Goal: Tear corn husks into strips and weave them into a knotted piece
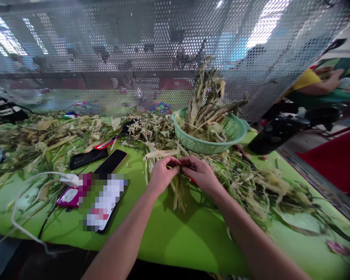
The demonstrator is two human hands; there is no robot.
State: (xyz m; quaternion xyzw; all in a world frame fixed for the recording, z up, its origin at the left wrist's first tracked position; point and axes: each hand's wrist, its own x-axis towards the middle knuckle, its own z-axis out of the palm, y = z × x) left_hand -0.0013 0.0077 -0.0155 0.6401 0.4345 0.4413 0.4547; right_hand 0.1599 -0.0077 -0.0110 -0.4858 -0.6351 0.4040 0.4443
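Left hand (162, 172), right hand (200, 174) together, both pinching one husk bundle (178, 192) hanging between them; one green basket (210, 147) just behind.

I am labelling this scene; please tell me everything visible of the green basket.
The basket is round, pale green, seemingly plastic, with a wall of small holes. It stands upright on the green table, heaped with dry leaves that stick up above its rim. The left hand and right hand, pinching leaf strips in front, do not touch it.
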